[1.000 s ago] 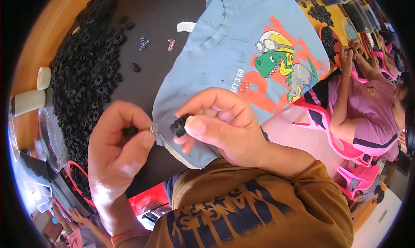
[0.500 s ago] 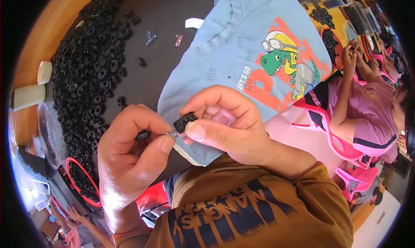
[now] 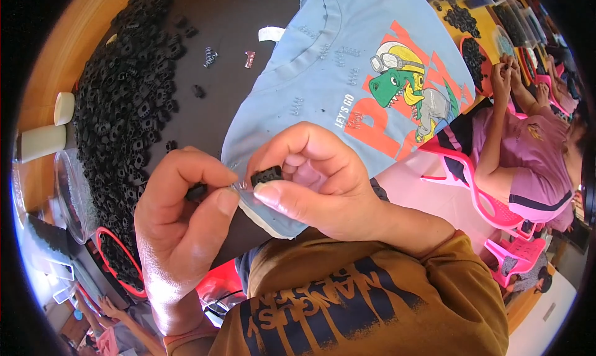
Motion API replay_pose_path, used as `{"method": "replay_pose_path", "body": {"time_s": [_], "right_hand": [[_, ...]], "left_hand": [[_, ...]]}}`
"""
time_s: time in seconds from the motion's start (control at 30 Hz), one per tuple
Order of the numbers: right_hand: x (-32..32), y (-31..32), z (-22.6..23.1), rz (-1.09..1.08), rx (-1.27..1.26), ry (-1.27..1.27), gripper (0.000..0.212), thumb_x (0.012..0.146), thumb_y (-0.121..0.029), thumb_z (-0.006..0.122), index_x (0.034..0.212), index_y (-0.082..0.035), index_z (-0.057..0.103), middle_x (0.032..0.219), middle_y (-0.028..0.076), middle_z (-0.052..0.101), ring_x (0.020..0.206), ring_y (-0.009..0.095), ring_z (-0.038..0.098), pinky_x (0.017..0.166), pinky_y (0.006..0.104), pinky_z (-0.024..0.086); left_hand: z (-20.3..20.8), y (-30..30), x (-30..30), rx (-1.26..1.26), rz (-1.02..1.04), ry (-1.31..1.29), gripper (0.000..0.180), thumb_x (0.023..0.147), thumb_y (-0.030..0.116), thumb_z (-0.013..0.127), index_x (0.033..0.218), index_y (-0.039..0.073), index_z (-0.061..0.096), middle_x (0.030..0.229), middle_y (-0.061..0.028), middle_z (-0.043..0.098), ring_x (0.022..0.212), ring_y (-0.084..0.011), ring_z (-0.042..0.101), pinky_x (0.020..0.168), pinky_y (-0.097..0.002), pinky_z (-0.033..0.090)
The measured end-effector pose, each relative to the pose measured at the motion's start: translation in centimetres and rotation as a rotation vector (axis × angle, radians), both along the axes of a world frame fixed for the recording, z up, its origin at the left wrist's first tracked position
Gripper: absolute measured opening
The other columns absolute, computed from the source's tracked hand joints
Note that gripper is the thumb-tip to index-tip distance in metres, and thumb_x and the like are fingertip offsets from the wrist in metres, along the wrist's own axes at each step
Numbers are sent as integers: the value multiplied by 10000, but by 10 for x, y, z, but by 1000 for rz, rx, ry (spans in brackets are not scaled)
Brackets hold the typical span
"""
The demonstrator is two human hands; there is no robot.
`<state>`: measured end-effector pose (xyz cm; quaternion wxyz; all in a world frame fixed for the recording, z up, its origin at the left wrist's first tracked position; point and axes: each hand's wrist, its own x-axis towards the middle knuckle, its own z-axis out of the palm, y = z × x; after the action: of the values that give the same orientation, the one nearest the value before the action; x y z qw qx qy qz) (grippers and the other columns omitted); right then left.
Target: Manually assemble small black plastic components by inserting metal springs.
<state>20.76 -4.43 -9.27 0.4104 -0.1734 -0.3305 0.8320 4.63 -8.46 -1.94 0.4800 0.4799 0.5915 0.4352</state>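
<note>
Black piece (image 3: 268, 175) pinched in my right fingers (image 3: 279, 196), spring (image 3: 241, 185) in my left fingers (image 3: 225, 202) (seemingly unjoined); leftward, a heap (image 3: 127, 101) remains.

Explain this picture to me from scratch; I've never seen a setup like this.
There is no machine here: a person works bare-handed. A wide fisheye camera worn on the head looks down, so straight edges bend toward the rim. The picture's left is the person's left.

On the dark tabletop lie a large heap of black pieces and a blue shirt with a cartoon dinosaur, dotted with little coils.

The left hand pinches what looks like a thin spring, with a dark piece tucked behind its fingertips. The right hand grips a toothed black piece.
</note>
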Motion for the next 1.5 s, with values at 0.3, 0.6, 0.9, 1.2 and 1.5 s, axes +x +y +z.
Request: {"method": "replay_pose_path", "body": {"time_s": [0.3, 0.6, 0.9, 1.2, 1.5], "right_hand": [[2, 5, -5, 55, 356, -197, 185, 831, 58, 629, 1011, 26, 604, 917, 56, 556, 819, 109, 536, 719, 247, 416], [-6, 3, -4, -121, 528, -300, 156, 751, -4, 713, 870, -22, 613, 694, 20, 513, 560, 98, 474, 520, 239, 381], [-5, 2, -3, -113, 584, -369, 139, 762, -20, 697, 862, -26, 601, 702, 31, 514, 553, 95, 504, 490, 235, 403], [-6, 1, -3, -97, 612, -431, 145, 746, -29, 694, 851, -33, 594, 695, 48, 514, 546, 136, 515, 479, 258, 400], [-5, 0, -2, -100, 605, -446, 138, 723, -25, 684, 830, -43, 600, 678, 51, 511, 578, 177, 525, 496, 290, 401]], "left_hand": [[2, -1, 1, -15, 1, 10, 82, 833, 0, 570, 912, -17, 565, 825, -32, 504, 729, -79, 432, 653, -209, 333], [-2, -4, 1, 108, -3, 157, 67, 802, -21, 575, 866, -2, 582, 787, -45, 515, 680, -97, 443, 608, -222, 337], [-3, -4, 1, 205, -60, 355, 124, 737, -75, 588, 824, 12, 585, 727, -68, 531, 601, -142, 479, 523, -253, 360], [2, -2, 2, 331, -191, 572, 184, 689, -112, 604, 834, 1, 599, 720, -101, 560, 617, -218, 541, 536, -291, 423], [1, -6, 4, 304, -197, 568, 247, 684, -113, 615, 906, -11, 650, 734, -110, 575, 614, -212, 545, 527, -278, 426]]}}
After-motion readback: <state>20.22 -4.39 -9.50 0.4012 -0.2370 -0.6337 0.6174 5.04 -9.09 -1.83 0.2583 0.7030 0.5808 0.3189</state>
